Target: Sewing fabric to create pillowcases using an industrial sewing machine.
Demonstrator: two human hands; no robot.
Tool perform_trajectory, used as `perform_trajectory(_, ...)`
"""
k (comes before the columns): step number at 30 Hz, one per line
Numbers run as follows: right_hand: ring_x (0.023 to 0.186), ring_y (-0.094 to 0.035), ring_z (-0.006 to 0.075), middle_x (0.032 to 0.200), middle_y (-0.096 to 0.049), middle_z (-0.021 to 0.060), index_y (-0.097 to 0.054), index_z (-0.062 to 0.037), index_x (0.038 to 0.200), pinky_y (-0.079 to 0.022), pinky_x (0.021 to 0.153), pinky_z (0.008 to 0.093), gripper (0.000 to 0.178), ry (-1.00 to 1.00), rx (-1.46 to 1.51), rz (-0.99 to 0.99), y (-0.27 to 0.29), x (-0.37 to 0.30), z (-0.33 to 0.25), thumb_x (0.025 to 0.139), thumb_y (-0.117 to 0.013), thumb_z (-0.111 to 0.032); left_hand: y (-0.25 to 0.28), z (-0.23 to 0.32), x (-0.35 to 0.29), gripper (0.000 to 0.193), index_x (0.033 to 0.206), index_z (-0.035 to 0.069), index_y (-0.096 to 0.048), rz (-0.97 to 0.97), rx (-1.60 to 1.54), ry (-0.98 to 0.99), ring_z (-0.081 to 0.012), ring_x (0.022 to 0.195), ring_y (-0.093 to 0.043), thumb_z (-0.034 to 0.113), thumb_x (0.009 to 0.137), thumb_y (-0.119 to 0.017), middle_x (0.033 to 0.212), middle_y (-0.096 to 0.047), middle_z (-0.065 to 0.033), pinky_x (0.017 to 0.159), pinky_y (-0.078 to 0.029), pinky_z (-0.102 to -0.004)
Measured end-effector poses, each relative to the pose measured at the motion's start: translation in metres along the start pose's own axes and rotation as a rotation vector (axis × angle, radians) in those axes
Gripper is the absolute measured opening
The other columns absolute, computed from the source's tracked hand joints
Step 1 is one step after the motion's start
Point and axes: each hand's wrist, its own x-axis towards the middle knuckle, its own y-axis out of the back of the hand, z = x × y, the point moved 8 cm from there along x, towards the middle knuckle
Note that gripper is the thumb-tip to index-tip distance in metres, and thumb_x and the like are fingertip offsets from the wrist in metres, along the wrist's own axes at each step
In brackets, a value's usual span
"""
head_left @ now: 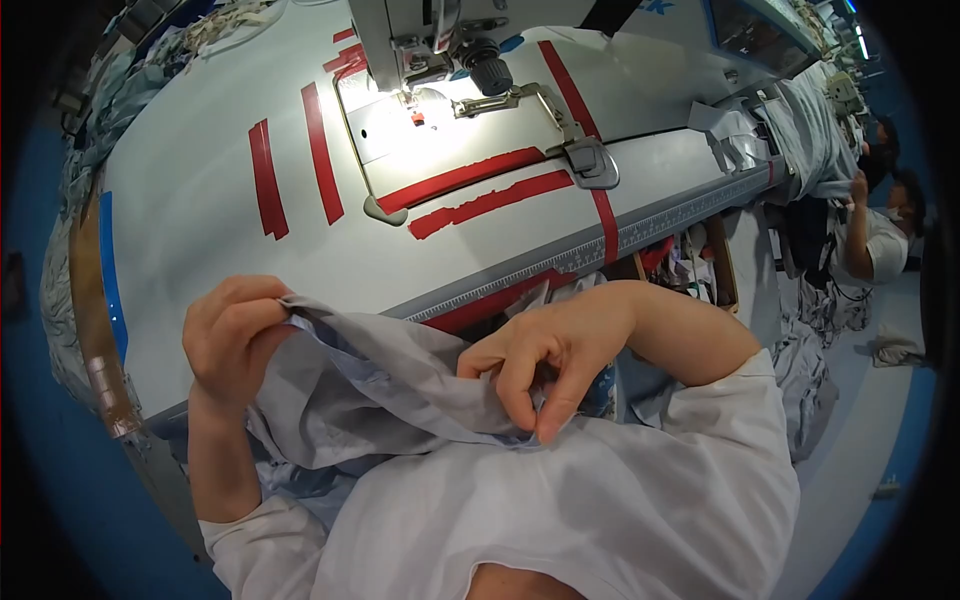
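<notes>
A grey piece of fabric [410,350] is stretched between my two hands, just off the near edge of the sewing table. My left hand [235,325] pinches one corner of it at the left, raised over the table's front. Lower and to the right, my right hand [545,360] grips the opposite end of the same edge between thumb and fingers, close to my body. A pale bluish underside shows along the fold. The rest of the fabric hangs down in loose folds, partly hidden by the upper layer.
Ahead stands a sewing machine [490,70] with its needle area lit. Red tape strips [322,150] mark the white table [190,200]. A ruler strip [690,200] runs along its front edge. Fabric piles [810,130] lie right and left; people sit at the far right.
</notes>
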Motion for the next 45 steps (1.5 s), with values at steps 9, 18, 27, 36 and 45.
perform_trajectory(9,0.067,-0.054,0.0188,0.070,-0.061,0.0044,-0.064,-0.0017,0.070,-0.041,0.062,0.0301,0.017,-0.008,-0.507,0.513,0.059,-0.064,-0.050,0.071,-0.077,-0.013,-0.011,-0.023,-0.005,0.023,0.076,0.002,-0.054,-0.114,-0.045,0.240,-0.0217,0.063,-0.059,-0.003,0.064,-0.073,0.076,-0.061,-0.0111,0.052,-0.044,-0.0284)
perform_trajectory(18,0.066,-0.053,0.0144,0.070,-0.058,0.0047,-0.060,-0.0001,0.067,-0.040,0.062,0.0261,0.012,-0.366,-0.792,0.942,0.098,-0.156,-0.049,0.068,-0.071,-0.003,-0.043,-0.065,-0.024,0.018,0.079,0.000,-0.054,-0.150,-0.134,0.542,-0.0189,0.061,-0.050,0.001,0.073,-0.071,0.072,-0.055,-0.0065,0.056,-0.042,-0.0274)
perform_trajectory(27,0.071,-0.048,0.0054,0.077,-0.056,-0.0021,-0.058,-0.0006,0.077,-0.038,0.063,0.0204,0.009,-0.339,-0.736,1.395,0.116,-0.199,-0.035,0.073,-0.065,0.005,-0.043,-0.060,-0.015,0.018,0.078,0.000,-0.054,-0.128,-0.024,0.484,-0.0210,0.080,-0.059,0.003,0.074,-0.071,0.094,-0.062,-0.0086,0.065,-0.048,-0.0293)
perform_trajectory(36,0.074,-0.048,0.0060,0.077,-0.055,-0.0022,-0.058,-0.0024,0.076,-0.038,0.067,0.0210,0.009,-0.262,-0.805,1.392,0.111,-0.200,-0.047,0.075,-0.066,0.001,-0.057,-0.036,0.004,0.015,0.077,0.001,-0.057,-0.146,0.094,0.370,-0.0254,0.089,-0.060,0.005,0.073,-0.070,0.102,-0.062,-0.0087,0.070,-0.050,-0.0326)
perform_trajectory(45,0.082,-0.054,0.0098,0.083,-0.059,0.0020,-0.059,-0.0003,0.079,-0.042,0.075,0.0236,0.010,-0.144,-0.866,1.396,0.116,-0.207,-0.055,0.077,-0.069,-0.002,-0.061,-0.073,-0.024,0.014,0.078,0.001,-0.057,-0.113,-0.138,0.644,-0.0155,0.065,-0.053,0.004,0.076,-0.070,0.075,-0.055,-0.0063,0.059,-0.043,-0.0257)
